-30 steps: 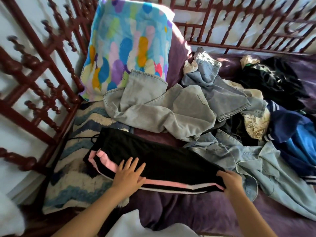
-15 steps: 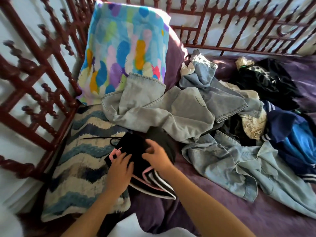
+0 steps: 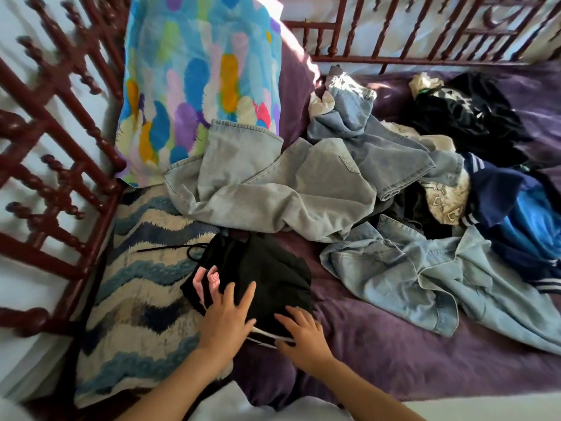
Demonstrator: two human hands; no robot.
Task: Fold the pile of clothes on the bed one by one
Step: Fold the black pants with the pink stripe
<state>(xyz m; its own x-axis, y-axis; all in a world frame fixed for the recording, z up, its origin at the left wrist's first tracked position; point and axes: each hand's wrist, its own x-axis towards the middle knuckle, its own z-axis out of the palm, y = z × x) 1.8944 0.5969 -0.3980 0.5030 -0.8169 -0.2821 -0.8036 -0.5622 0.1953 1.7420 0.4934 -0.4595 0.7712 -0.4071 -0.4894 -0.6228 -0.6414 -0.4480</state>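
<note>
Black pants (image 3: 267, 275) with a pink and white side stripe lie folded into a compact bundle on the purple bed cover (image 3: 394, 354), partly over a wavy blue and cream pillow. My left hand (image 3: 226, 314) presses flat on the bundle's near left part, fingers spread. My right hand (image 3: 303, 332) rests flat on its near right edge. Behind lies the pile: grey jeans (image 3: 273, 196), a light denim shirt (image 3: 425, 275), further denim (image 3: 364, 135), dark blue sportswear (image 3: 516, 214) and black garments (image 3: 467, 117).
A colourful feather-print pillow (image 3: 200, 80) leans against the dark red wooden bed rail (image 3: 60, 153), which runs along the left and back. The wavy blue and cream pillow (image 3: 142, 299) lies at the near left. A white cloth (image 3: 267, 408) shows at the bottom edge.
The pants lay stretched out lengthwise a second ago. My right hand carried the leg end leftwards over the waist end, and now both hands press the folded bundle flat.
</note>
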